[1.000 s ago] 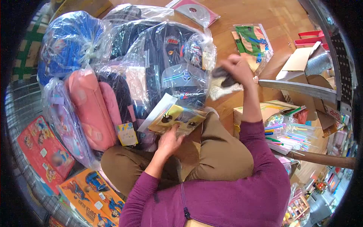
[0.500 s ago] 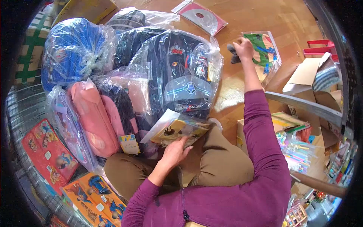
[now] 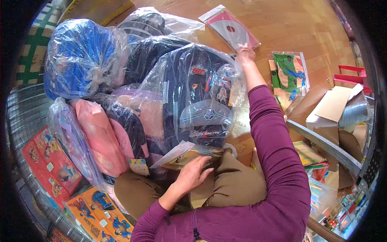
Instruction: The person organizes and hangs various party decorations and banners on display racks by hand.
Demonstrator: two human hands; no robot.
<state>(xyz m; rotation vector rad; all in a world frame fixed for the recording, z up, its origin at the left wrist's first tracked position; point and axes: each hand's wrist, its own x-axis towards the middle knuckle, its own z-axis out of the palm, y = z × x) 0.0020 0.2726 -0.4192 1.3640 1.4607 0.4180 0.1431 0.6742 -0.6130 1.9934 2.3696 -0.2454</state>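
Observation:
My right hand is stretched forward, its fingers bent at the near edge of a pink and silver flat packet in a clear sleeve on the floor. Whatever is under those fingers is mostly hidden. Across my lap lies a small stack of clear-sleeved packets, brown and yellow on top. My left hand rests against this stack with fingers stretched out and the thumb apart. A green and peach patterned packet lies on the floor right of my right forearm.
Plastic-wrapped backpacks crowd the left: a dark one, a blue one, a pink one. Red and orange printed folders lie at lower left. A metal bar and an open carton are at right.
My right hand has moved forward and left from beside the green packet to the pink one. The crumpled grey thing it held is no longer clearly visible. My left fingers have straightened.

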